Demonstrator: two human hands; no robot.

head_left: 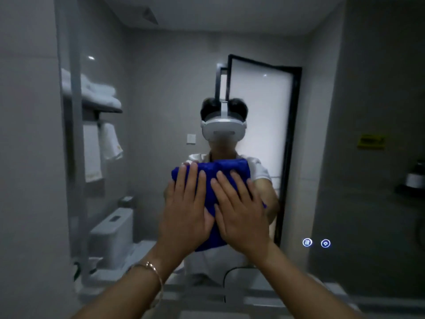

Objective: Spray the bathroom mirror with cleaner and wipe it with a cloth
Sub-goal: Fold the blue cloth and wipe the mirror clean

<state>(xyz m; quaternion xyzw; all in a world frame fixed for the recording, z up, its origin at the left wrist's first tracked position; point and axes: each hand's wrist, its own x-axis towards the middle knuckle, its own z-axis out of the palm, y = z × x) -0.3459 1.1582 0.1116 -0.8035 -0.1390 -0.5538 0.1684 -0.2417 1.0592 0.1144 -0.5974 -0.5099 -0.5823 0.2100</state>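
A large bathroom mirror (161, 88) fills most of the view and shows a person with a white headset. A blue cloth (230, 168) is pressed flat against the glass at its middle. My left hand (186, 210) lies flat on the cloth's left half, fingers spread and pointing up. My right hand (239, 212) lies flat on its right half, beside the left. Both palms push the cloth onto the mirror. A thin bracelet is on my left wrist. No spray bottle is in view.
Two lit touch buttons (316, 242) glow at the mirror's lower right. The mirror reflects a towel rack (101, 100), a toilet (115, 233) and a door (259, 134). A faucet (226, 282) rises at the bottom. A shelf with a dark jar (414, 178) is on the right wall.
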